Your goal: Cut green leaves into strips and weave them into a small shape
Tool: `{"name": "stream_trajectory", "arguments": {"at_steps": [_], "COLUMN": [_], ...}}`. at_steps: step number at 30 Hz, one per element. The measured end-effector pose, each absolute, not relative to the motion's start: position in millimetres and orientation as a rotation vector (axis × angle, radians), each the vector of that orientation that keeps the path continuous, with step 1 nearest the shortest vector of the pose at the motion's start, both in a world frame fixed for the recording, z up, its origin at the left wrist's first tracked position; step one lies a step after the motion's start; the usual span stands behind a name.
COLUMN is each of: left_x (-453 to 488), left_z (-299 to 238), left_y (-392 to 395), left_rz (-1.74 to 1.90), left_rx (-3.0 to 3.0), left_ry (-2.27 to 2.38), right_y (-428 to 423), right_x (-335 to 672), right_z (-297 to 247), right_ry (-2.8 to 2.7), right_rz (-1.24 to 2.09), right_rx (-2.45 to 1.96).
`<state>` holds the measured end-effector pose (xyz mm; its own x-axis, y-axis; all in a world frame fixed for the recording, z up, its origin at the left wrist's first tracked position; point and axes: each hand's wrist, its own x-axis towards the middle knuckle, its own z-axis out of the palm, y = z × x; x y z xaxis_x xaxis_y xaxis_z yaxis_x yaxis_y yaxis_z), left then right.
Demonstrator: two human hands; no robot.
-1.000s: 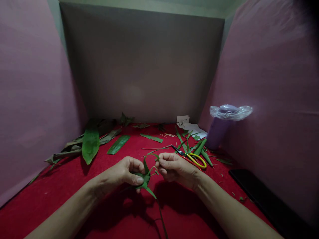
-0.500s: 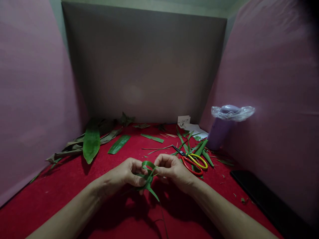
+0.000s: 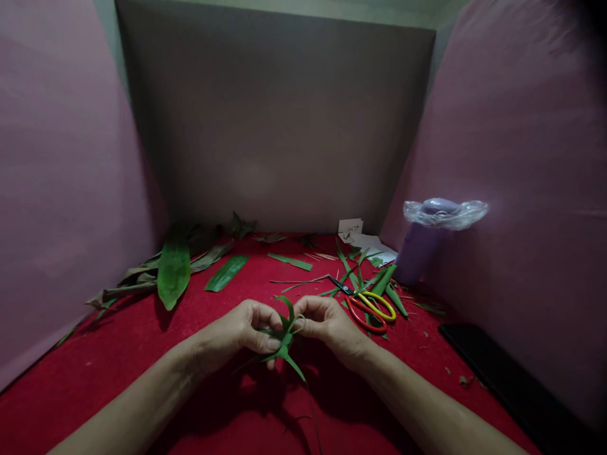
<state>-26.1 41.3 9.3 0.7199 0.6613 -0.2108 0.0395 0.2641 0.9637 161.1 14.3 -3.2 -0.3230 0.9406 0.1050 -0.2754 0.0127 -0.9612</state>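
Note:
A small piece of folded green leaf strips (image 3: 285,344) is between my hands, low over the red cloth. My left hand (image 3: 253,327) pinches it from the left, thumb on top. From the right, my right hand (image 3: 327,325) is closed with thumb and forefinger on a thin pale-green strip (image 3: 298,319) that bends in a small loop. One pointed strip curls upward from the piece, another points down right, and a long thin strand hangs from it. The fingers under the piece are partly hidden.
Scissors (image 3: 372,309) with red and yellow handles lie beyond my right hand among leaf scraps. A lilac bin (image 3: 420,249) with a plastic liner stands at the right, behind a black flat object (image 3: 497,373). Broad leaves (image 3: 174,272) lie left. Papers (image 3: 372,245) rest at the back.
The broad loop of leaf strip above the piece has opened out into a free, upward-curling end. A small thin loop now shows at my right fingertips. Both hands stay almost in place.

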Motion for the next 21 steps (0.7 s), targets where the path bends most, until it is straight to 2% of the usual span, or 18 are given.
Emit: {"name": "stream_trajectory", "arguments": {"at_steps": [6,14,21], "left_x": [-26.4,-26.6,-26.9], "left_z": [11.1,13.2,16.3], "left_y": [39.6,39.6,36.1], "left_rz": [0.379,0.420,0.329], "left_rx": [1.240,1.219,1.152], "left_ry": [0.608,0.616,0.570], "right_y": [15.5,17.7,14.7], "right_x": [163.2,166.2,168.0], "right_z": [-7.9,-11.5,-11.4], "right_ry": [-1.244,-1.279,-1.278], "right_rz": [1.670,1.643,1.880], "right_rx": [-0.686,-0.695,-0.514]}}
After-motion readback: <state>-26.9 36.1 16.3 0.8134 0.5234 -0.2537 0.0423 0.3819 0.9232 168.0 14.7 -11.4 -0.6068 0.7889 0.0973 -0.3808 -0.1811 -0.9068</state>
